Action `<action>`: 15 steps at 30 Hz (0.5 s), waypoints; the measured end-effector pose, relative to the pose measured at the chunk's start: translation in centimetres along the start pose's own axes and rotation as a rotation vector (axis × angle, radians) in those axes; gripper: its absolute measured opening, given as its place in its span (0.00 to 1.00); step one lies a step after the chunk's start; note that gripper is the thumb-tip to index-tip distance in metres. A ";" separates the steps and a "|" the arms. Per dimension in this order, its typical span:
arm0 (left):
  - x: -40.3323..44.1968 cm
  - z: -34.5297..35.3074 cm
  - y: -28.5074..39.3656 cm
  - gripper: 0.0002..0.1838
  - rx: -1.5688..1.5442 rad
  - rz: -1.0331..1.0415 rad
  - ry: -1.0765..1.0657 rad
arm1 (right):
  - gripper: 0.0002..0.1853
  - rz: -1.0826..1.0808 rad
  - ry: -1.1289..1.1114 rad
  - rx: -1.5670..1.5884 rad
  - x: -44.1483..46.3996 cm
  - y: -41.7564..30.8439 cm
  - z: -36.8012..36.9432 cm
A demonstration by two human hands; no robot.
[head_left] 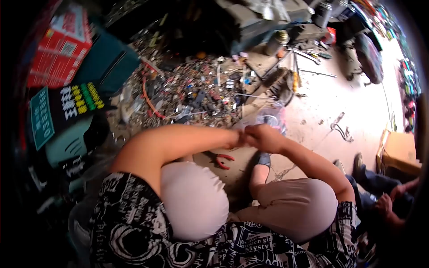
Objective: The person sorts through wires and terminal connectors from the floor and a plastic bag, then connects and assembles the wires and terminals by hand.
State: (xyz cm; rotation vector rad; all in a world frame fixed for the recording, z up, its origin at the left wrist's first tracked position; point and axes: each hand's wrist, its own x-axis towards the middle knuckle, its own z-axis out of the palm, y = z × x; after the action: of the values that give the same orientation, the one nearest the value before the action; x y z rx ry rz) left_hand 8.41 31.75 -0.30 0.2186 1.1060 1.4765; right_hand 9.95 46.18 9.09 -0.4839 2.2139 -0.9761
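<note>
Above the gap between my knees, my left hand (234, 139) and my right hand (264, 137) meet. The fingers of my right hand are curled closed. My left hand's fingers press in against it, partly hidden. Whatever is between them is too small or covered to make out. Just beyond the hands is a crumpled clear plastic bag (271, 117) with some pinkish content; whether the fingers touch it I cannot tell. On the floor below my hands lie pliers with red handles (225, 161).
A wide heap of small mixed parts (196, 96) covers the floor ahead. A brush (275, 78), a spray can (277, 42) and several tools lie beyond. At left stands a red box (62, 51). Another person's hands (391, 201) show at right, near a cardboard box (401, 152).
</note>
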 end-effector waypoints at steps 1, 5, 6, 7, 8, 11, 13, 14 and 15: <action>0.3 0.0 0.1 0.14 0.037 0.028 -0.032 | 0.13 -0.041 0.087 0.019 0.2 0.0 -0.2; 0.6 -0.9 -0.8 0.14 0.163 0.106 -0.079 | 0.31 -0.102 0.216 0.273 0.5 -2.0 -2.0; 0.6 -1.6 -1.6 0.14 0.205 0.121 -0.069 | 0.32 -0.127 0.246 0.295 0.6 -2.1 -2.2; 0.2 -2.4 -2.4 0.14 0.245 0.138 -0.055 | 0.31 -0.013 0.175 0.244 0.3 -1.8 -1.8; -0.2 -3.2 -3.3 0.14 0.283 0.158 -0.035 | 0.29 0.098 0.104 0.191 -0.2 -1.3 -1.0; -3.6 -5.5 -4.6 0.13 0.290 0.037 0.046 | 0.14 0.162 -0.254 0.092 -1.8 1.8 2.4; -6.8 -6.6 -3.3 0.12 0.257 -0.085 0.086 | 0.15 0.020 -0.413 0.098 -2.7 5.5 4.8; -8.3 -7.1 -2.9 0.12 0.251 -0.177 0.176 | 0.15 0.015 -0.424 0.104 -2.8 6.6 4.8; -9.7 -7.5 -3.1 0.13 0.242 -0.273 0.261 | 0.14 -0.132 -0.409 0.066 -2.7 7.4 4.7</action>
State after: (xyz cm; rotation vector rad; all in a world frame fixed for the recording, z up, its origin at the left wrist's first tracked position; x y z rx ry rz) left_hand 7.89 19.28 -2.14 0.0392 1.4658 1.1479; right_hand 14.60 50.10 2.31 -0.7355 1.7969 -0.9192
